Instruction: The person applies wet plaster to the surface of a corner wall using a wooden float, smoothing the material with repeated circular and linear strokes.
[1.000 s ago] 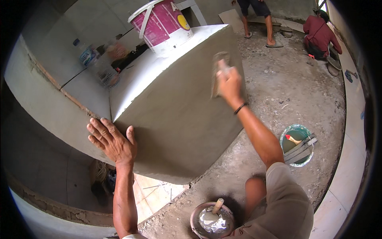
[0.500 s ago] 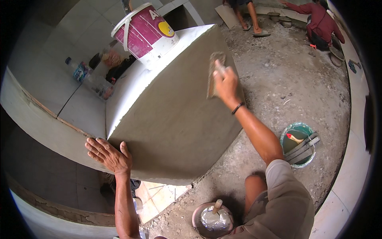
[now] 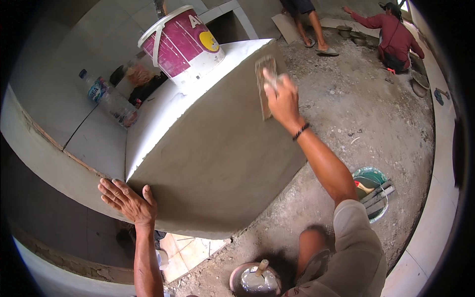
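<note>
My right hand point(image 3: 284, 99) is closed round the handle of a wooden plastering float point(image 3: 266, 106). The float lies against the upper right part of a smooth, grey-brown plastered face point(image 3: 213, 168). My left hand point(image 3: 129, 202) rests flat at the lower left corner of that face, its fingers spread across the edge and holding nothing. Above the plaster runs a white top surface point(image 3: 163, 116). On it stands a purple and white bucket point(image 3: 183, 47), and behind lies a clear plastic bottle point(image 3: 111, 101).
A green bucket point(image 3: 370, 213) holding tools and a brush stands right of my arm. A bowl point(image 3: 242, 284) with a handled tool in wet mix sits by my knee. On the rough floor point(image 3: 341, 109), one person crouches point(image 3: 398, 37) and another stands point(image 3: 316, 29) at the far side.
My view has shifted slightly. The float stays at the upper right of the plaster, standing somewhat more upright. My left hand keeps its place at the corner.
</note>
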A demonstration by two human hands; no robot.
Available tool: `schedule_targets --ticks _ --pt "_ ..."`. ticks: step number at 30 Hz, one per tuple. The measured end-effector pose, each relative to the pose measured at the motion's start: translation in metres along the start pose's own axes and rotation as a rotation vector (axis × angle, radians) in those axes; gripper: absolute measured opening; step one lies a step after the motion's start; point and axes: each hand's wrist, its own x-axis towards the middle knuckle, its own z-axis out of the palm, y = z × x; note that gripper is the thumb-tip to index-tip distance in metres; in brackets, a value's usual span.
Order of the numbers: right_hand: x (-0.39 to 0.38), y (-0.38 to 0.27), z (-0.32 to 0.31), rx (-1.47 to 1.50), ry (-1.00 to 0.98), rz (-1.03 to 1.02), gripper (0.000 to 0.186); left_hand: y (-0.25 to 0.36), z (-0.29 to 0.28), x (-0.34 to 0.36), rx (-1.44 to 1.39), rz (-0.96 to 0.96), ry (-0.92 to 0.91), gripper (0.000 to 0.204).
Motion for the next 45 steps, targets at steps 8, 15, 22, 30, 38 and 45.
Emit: schedule_targets --ticks 8,15,22,30,38,45 --pt "0.066 0.026 -0.018 -0.014 0.048 0.146 0.043 0.004 0.000 0.002 -0.001 -0.006 0.000 0.080" --pt "0.087 0.012 -0.020 -0.107 0.101 -0.046 0.041 0.003 0.000 0.004 0.015 -0.007 0.037 0.079" --pt "0.009 0.020 -0.006 -0.011 0.054 -0.045 0.045 0.006 0.001 0.005 0.024 0.003 0.031 0.080" --pt "0.098 0.065 -0.017 0.113 0.167 0.074 0.042 0.007 0.005 0.006 -0.003 -0.022 0.036 0.081" --pt "0.032 -0.004 -0.006 -0.018 0.124 -0.155 0.045 0.007 0.002 0.006 0.011 0.001 0.044 0.079" --pt "-0.052 0.068 0.006 0.018 0.137 0.376 0.041 0.001 -0.001 0.003 0.057 0.014 0.050 0.080"
